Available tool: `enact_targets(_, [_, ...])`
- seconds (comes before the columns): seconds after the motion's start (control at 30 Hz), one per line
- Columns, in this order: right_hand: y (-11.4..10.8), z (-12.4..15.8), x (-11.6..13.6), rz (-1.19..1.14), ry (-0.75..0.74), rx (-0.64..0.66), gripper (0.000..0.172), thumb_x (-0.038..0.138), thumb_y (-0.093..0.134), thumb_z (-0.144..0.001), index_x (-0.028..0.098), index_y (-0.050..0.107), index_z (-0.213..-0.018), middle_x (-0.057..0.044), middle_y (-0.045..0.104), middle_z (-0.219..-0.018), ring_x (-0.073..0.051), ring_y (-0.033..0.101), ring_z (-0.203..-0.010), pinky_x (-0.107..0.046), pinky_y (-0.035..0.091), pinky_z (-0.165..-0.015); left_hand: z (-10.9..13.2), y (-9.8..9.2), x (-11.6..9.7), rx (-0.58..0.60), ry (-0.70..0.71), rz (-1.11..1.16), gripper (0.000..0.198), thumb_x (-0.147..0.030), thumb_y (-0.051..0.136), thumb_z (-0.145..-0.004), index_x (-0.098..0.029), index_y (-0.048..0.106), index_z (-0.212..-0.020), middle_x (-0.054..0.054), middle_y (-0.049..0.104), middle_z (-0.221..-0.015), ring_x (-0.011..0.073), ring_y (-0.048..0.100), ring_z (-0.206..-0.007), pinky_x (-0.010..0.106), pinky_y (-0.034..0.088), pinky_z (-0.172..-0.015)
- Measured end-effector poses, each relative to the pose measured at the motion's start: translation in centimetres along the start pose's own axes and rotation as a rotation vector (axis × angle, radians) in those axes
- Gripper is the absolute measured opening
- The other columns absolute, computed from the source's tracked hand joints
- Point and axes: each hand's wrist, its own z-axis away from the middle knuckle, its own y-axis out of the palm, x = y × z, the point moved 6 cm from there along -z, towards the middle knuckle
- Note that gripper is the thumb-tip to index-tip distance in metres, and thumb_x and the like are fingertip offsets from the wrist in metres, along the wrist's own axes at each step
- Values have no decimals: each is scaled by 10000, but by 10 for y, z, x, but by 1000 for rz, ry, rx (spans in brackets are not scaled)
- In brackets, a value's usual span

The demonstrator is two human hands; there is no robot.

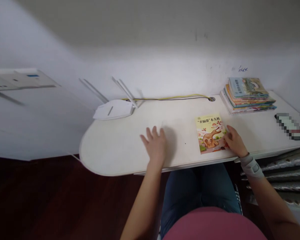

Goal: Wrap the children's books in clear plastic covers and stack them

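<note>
A thin picture book [210, 135] lies face up on the white desktop, with a yellow cover and a brown cartoon tree-stump figure. At its lower right edge is my right hand [235, 141], fingers curled and closed on the cover's border; the fingertips are partly hard to make out. My left hand [156, 145] is over the desktop to the left of the book, apart from it. Its fingers are spread and hold nothing.
A stack of picture books [250, 96] stands at the back right. Beyond it lies a pixelated phone-like object [291, 126]. A white router [113, 109] with antennas sits at the left, its cables running along the wall to a hole [212, 99]. The desk [110, 156] has a rounded left end.
</note>
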Motion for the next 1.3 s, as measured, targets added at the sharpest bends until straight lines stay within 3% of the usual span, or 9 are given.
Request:
enact_targets(0.13, [-4, 1, -7, 66, -68, -96, 567, 530, 395, -869, 105, 560, -1206, -207, 570, -1253, -288, 514, -1193, -510, 383, -1033, 14, 12, -79, 87, 335, 327, 403, -254, 311, -942, -74, 538, -1223, 192, 491, -1362, 261, 412, -1310, 424, 374, -1059])
enact_targets(0.27, [-10, 4, -7, 9, -59, -98, 615, 599, 296, -901, 139, 589, -1184, -177, 611, -1218, -255, 553, -1162, -480, 400, -1035, 25, 33, -112, 178, 428, 429, 512, -429, 306, -951, -63, 528, -1231, 194, 488, -1367, 281, 416, -1307, 428, 365, -1069])
enact_targets(0.37, [-13, 7, -4, -38, -37, -63, 646, 604, 251, -913, 139, 592, -1203, -167, 602, -1246, -244, 533, -1198, -459, 385, -1053, 29, 43, -114, 222, 455, 367, 622, -497, 341, -928, -22, 448, -1315, 223, 390, -1436, 340, 321, -1356, 487, 302, -1095])
enact_targets(0.8, [-16, 13, 10, -178, 10, -14, 641, 615, 263, -912, 174, 618, -1211, -106, 617, -1249, -263, 519, -1221, -460, 380, -1062, 31, 43, -112, 243, 457, 295, 763, -612, 399, -864, -38, 399, -1366, 210, 343, -1467, 335, 291, -1372, 466, 272, -1112])
enact_targets(0.9, [-13, 11, 32, -390, 7, -24, 587, 554, 239, -943, 197, 569, -1271, -76, 598, -1281, -249, 523, -1219, -459, 397, -1054, 32, 43, -114, 256, 458, 294, 774, -616, 402, -861, -30, 400, -1366, 206, 343, -1467, 334, 279, -1377, 462, 266, -1118])
enact_targets(1.0, [-6, 4, 67, -566, -88, 13, 477, 483, 315, -954, 235, 551, -1286, -35, 525, -1366, -216, 421, -1309, -434, 311, -1121, 34, 43, -115, 250, 463, 307, 770, -618, 392, -864, -28, 410, -1358, 203, 354, -1462, 336, 281, -1375, 462, 266, -1118])
enact_targets(1.07, [1, -3, 91, -574, -178, 78, 440, 466, 422, -925, 265, 533, -1301, -2, 441, -1435, -208, 332, -1363, -423, 243, -1154, 34, 42, -114, 239, 475, 322, 770, -614, 398, -863, -19, 412, -1351, 215, 370, -1451, 334, 296, -1369, 461, 270, -1116])
enact_targets(1.17, [13, -12, 116, -566, -272, 150, 484, 481, 380, -934, 299, 426, -1381, 25, 317, -1505, -199, 278, -1387, -430, 245, -1153, 33, 39, -109, 235, 540, 354, 728, -599, 397, -873, -43, 425, -1342, 211, 408, -1429, 309, 349, -1348, 435, 306, -1099])
enact_targets(1.3, [32, -20, 146, -341, -508, 244, 441, 440, 356, -949, 304, 460, -1355, 11, 306, -1514, -204, 195, -1416, -475, 192, -1160, 22, 29, -88, 235, 630, 315, 658, -563, 334, -910, -87, 411, -1358, 201, 379, -1451, 295, 337, -1357, 448, 318, -1084])
